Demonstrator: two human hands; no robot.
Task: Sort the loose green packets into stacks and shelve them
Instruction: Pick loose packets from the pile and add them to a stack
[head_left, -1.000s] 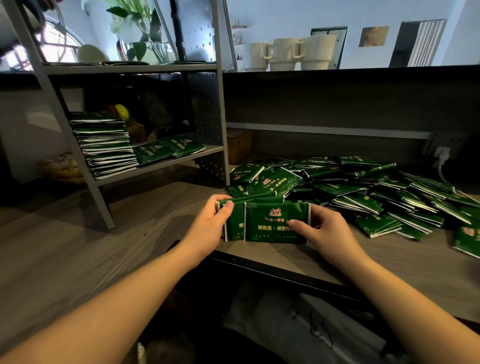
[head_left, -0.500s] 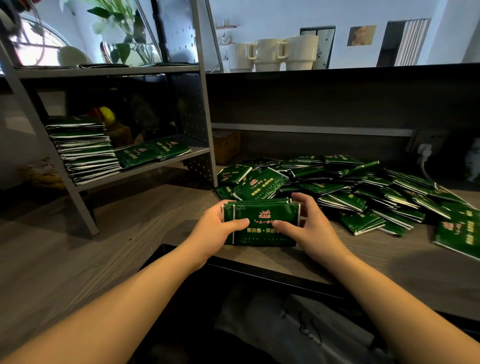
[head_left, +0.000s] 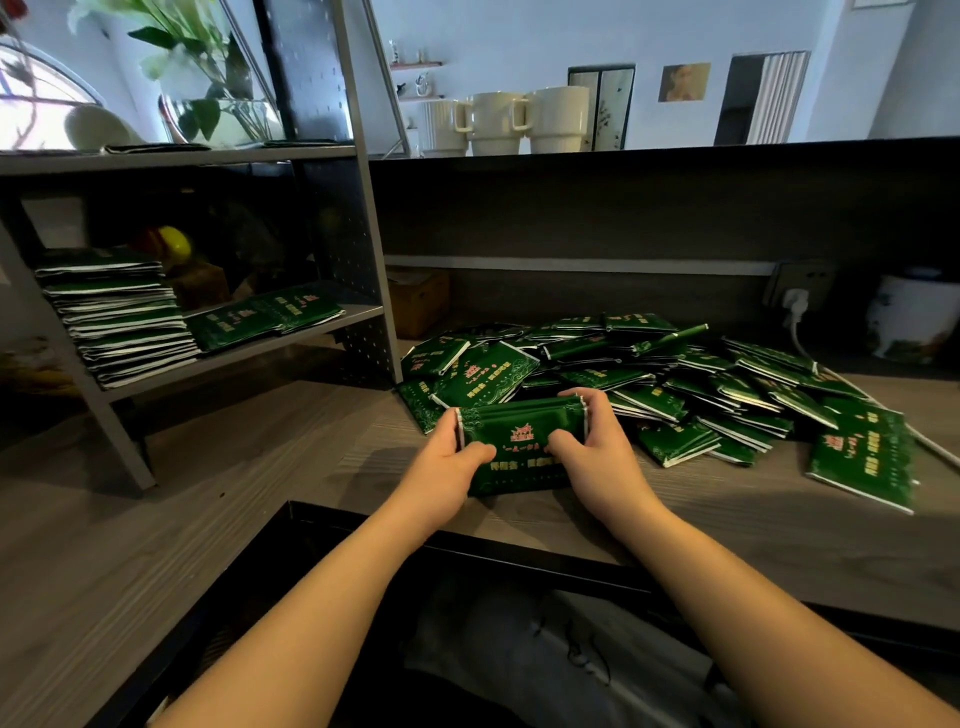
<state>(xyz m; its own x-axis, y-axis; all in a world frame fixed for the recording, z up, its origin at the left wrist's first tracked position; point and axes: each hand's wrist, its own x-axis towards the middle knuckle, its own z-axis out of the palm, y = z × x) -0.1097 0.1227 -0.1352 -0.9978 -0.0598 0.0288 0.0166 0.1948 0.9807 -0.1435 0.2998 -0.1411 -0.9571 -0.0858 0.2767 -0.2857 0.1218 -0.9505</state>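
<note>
In the head view, a small stack of green packets (head_left: 521, 446) is held upright on its edge on the wooden counter (head_left: 249, 467), near the counter's front edge; it is gripped at its left end by the left hand (head_left: 441, 467), thumb laid across the near face and fingers hidden behind, and at its right end by the right hand (head_left: 597, 460), whose fingers (head_left: 579, 397) are curled over the top edge while the thumb presses the near face; both hands are thus closed round the stack; just beyond and to the right, a loose heap of green packets (head_left: 691, 384) is spread over the counter, some overlapping, with one larger bundle (head_left: 860, 465) lying at the heap's near right edge; to the left, a grey metal rack (head_left: 363, 218) stands on the counter; on its lower shelf a tall pile of packets (head_left: 117, 317) is stacked at the far left, and a flat pair of packets (head_left: 262, 318) lies beside it to the right; three pale mugs (head_left: 506, 122) are lined up on the dark ledge beyond the heap.
</note>
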